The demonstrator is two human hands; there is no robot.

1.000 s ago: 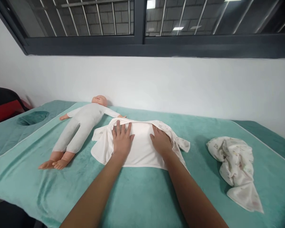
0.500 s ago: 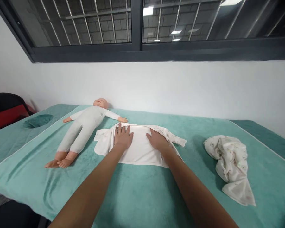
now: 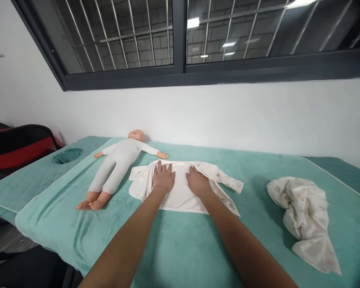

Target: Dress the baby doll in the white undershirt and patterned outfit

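Observation:
A small white baby shirt [image 3: 180, 200] with a faint print lies opened out on the bed in front of me, its sleeves out to both sides. My left hand [image 3: 164, 177] rests flat on the shirt's left part, fingers spread. On the right part lies my right hand [image 3: 198, 182], thumb apart from slightly bent fingers, next to the turned-back printed front panel. Some of its fingertips are hard to make out. Left of the shirt, a baby doll [image 3: 120, 160] in a white suit lies on its back, one arm stretched toward the shirt.
A crumpled printed white cloth [image 3: 306, 216] lies at the right. The bed has a green cover [image 3: 180, 248] and a face hole [image 3: 67, 156] at its left end. Behind are a white wall and a barred window [image 3: 180, 72]. A black and red chair [image 3: 21, 150] stands at the left.
The view has shifted a little, so everything sits lower and further right. The shirt's right front panel now lies spread further outward beside my right hand. My left hand stays on the shirt.

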